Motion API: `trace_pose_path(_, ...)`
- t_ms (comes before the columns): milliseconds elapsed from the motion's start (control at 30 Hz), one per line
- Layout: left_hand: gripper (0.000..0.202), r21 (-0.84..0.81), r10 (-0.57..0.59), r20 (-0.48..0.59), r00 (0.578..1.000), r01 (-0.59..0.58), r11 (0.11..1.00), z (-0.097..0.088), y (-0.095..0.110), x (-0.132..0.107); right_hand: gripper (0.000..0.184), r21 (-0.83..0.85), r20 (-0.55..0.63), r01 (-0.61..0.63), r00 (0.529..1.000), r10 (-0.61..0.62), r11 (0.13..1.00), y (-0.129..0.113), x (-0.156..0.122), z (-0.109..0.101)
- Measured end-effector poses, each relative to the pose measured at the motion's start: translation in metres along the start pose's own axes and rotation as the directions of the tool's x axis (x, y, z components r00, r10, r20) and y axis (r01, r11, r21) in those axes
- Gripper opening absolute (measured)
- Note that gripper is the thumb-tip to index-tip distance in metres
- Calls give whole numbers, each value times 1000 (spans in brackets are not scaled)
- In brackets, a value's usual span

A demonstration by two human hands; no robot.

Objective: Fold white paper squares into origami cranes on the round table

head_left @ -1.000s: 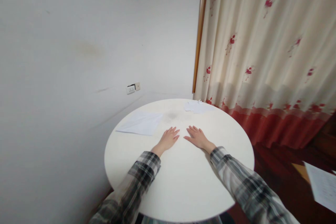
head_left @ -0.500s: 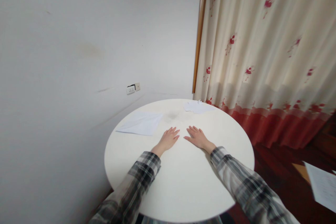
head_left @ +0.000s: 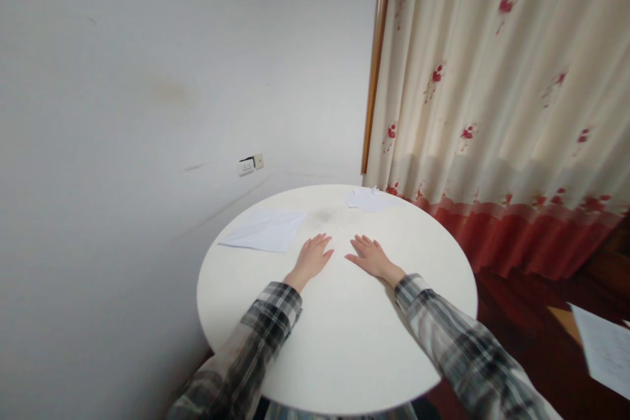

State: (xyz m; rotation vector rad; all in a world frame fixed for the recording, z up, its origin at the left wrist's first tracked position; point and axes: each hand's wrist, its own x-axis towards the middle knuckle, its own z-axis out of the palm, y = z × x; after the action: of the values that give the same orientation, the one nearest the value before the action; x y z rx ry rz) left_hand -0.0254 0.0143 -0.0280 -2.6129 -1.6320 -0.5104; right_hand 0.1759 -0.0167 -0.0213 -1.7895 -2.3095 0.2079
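Observation:
Both my hands rest on a round white table (head_left: 344,354), palms down, in plaid sleeves. My left hand (head_left: 313,257) has its fingers stretched out and holds nothing; a flat white sheet of paper (head_left: 266,231) lies just to its left. My right hand (head_left: 370,256) lies flat with fingers apart, also holding nothing. A crumpled white paper (head_left: 368,199) sits at the table's far edge, beyond my right hand.
A plain white wall with a socket (head_left: 249,164) stands to the left and behind. A cream curtain with red flowers (head_left: 492,111) hangs at the right. A printed sheet (head_left: 603,348) lies low at the far right, above a dark red floor.
My left hand has shifted slightly left and its fingers have drawn closer together. The right hand stays as it was.

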Motion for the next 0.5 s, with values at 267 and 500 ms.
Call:
trace_pose_path(267,45,204,-370,-301,879,438,875,-3,-44,-1,69,30,-2,6,1000,-6,1000,17,-1,13)
trace_pose_path(500,38,119,-440,-191,878,465,877,-4,-52,-5,69,42,-22,10,1000,-9,999,22,0,17)
